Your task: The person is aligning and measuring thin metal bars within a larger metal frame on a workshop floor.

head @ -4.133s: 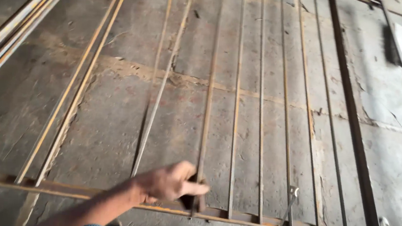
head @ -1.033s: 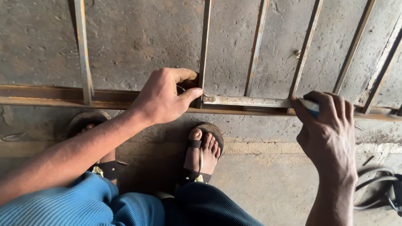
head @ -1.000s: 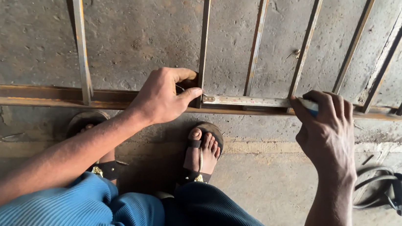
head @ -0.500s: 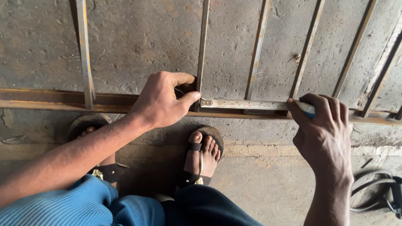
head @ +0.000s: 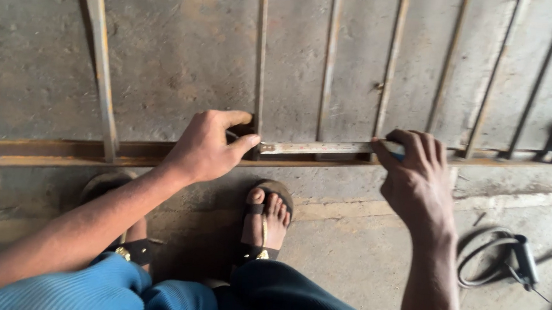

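Fingers (head: 240,146) of my left hand (head: 206,148) are pinching around the foot of one upright rod (head: 259,52), where it is meeting the rusty cross rail (head: 54,150) lying on the concrete floor (head: 178,51). My right hand (head: 415,178) is curling shut on a pale flat strip (head: 317,147) running along that rail. I am counting seven thin rods plus one dark bar at the right edge, all cut off by the top of the frame. A welding holder with cable (head: 516,255) is lying right; my fingertips are hiding the joint itself.
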